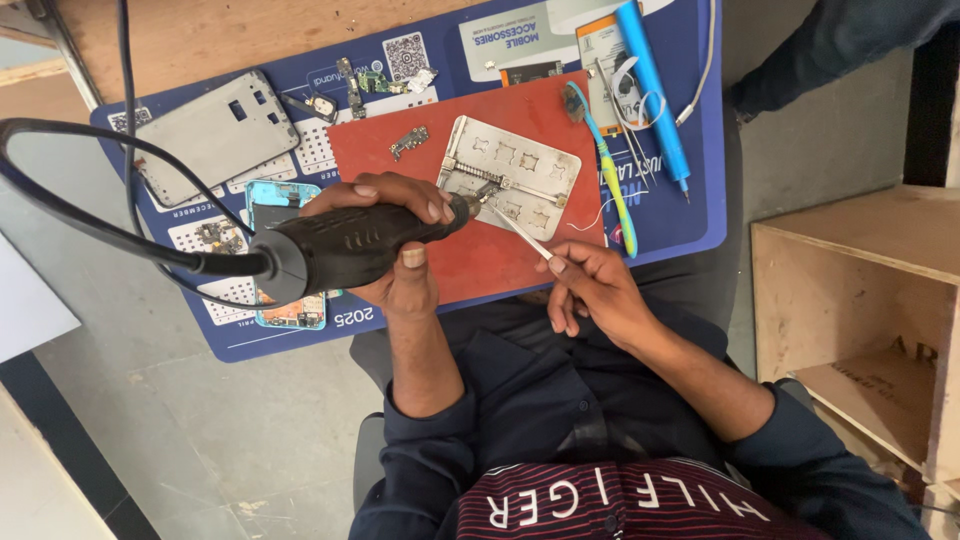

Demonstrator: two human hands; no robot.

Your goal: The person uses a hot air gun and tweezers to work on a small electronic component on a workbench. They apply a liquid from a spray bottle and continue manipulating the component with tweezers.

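From the head camera, the left hand (pixel 395 245) grips a black corded rotary tool (pixel 340 248), its tip at the metal holder plate (pixel 510 170) lying on the red mat (pixel 480 255) mid-worktop. The right hand (pixel 590 290) pinches tweezers (pixel 520 230) toward that spot. A toothbrush (pixel 605 170) lies just right.

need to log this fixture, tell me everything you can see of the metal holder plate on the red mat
The metal holder plate is a silvery, roughly rectangular slab with rounded corners, dull and scuffed. Its face carries several shallow cut-out recesses and a sliding clamp bar with a spring across the middle. It lies flat, slightly skewed, on the red mat. The tip of the black rotary tool, held in the left hand, meets its clamp area, where tweezers from the right hand also reach.
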